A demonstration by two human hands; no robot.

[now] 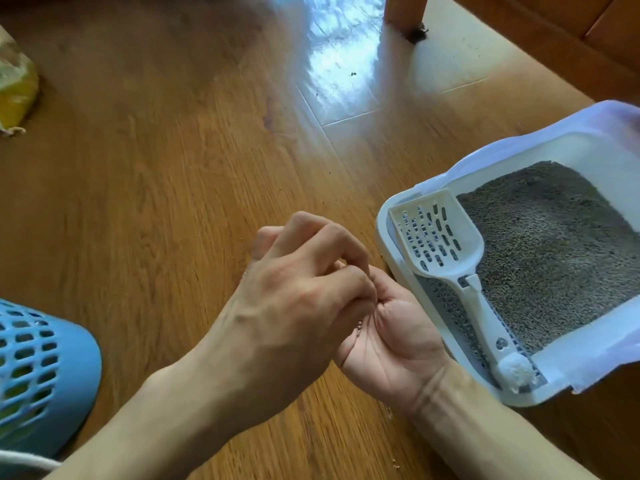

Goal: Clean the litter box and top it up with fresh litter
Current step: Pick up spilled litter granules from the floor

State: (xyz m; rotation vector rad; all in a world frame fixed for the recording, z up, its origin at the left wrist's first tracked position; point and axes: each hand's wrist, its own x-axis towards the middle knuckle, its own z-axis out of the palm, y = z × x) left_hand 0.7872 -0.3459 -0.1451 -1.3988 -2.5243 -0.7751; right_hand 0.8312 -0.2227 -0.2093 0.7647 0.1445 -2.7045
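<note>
Two hands meet above the wooden floor [166, 188]: the left hand [287, 306] pinches litter grains over the cupped, upturned right hand [391, 344]. Beside them, the litter box [388, 233] (scoop [446, 244] resting inside) holds grey litter [554, 258].

One head-worn wide-angle camera is looking forward and steeply down, sitting close above the hands [332, 306] and the wooden floor [156, 185], with the litter box [391, 244] lying near at right.
</note>
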